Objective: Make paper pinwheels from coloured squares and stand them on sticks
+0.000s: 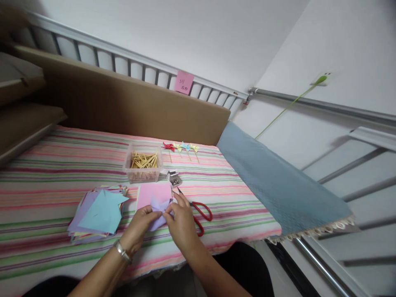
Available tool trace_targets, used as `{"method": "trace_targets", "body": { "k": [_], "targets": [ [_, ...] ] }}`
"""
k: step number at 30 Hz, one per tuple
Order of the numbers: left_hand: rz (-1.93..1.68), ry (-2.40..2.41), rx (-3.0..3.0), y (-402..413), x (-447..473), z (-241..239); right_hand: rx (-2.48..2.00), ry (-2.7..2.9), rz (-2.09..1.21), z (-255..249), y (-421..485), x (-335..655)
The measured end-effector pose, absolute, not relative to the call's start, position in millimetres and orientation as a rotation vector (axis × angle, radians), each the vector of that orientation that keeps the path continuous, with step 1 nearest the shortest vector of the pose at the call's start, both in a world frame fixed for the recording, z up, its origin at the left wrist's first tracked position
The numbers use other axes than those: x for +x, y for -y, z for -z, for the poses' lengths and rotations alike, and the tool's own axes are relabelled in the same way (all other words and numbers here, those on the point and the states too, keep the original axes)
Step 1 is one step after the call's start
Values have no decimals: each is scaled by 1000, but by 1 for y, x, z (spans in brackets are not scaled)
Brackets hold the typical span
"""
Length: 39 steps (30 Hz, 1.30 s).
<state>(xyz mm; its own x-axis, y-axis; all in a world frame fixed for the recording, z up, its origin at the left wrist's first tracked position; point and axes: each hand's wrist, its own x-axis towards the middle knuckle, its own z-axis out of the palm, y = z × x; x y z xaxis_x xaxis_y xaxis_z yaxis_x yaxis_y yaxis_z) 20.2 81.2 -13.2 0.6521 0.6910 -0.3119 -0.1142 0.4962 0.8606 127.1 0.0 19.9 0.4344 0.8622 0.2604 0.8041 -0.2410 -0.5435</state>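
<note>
Both my hands work on a small lilac paper piece [158, 205] folded into points, lying over a pink sheet [151, 193] on the striped cloth. My left hand [138, 227], with a metal bracelet at the wrist, pinches the paper's left side. My right hand [182, 220] pinches its middle, fingers pressed together. Red-handled scissors [202, 211] lie just right of my right hand, partly under it.
A stack of coloured paper squares [97, 212] lies to the left. A clear tub of wooden sticks [144, 165] and a small stapler [174, 177] stand behind. Several finished paper pinwheels [181, 147] lie by the cardboard panel [123, 103]. A blue cloth [278, 181] covers the right.
</note>
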Motion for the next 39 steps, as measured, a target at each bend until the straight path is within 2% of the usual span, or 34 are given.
{"method": "trace_targets", "body": {
  "k": [10, 16, 18, 22, 25, 39],
  "targets": [
    [-558, -715, 923, -81, 23, 13, -2092, 1374, -108, -18, -2, 126],
    [-618, -782, 904, -87, 20, 15, -1869, 1228, -78, -16, 6, 132],
    [-621, -771, 880, -88, 19, 13, -1837, 1012, -245, -12, 9, 135],
    [-622, -728, 862, -83, 20, 8, -1672, 532, -783, -7, 9, 136],
    [-625, -705, 880, -77, 22, 8, -1531, 431, -975, -7, 6, 130],
    [-577, -721, 994, -81, 25, 13, -1380, 601, -1053, 0, -4, 128]
  ]
}}
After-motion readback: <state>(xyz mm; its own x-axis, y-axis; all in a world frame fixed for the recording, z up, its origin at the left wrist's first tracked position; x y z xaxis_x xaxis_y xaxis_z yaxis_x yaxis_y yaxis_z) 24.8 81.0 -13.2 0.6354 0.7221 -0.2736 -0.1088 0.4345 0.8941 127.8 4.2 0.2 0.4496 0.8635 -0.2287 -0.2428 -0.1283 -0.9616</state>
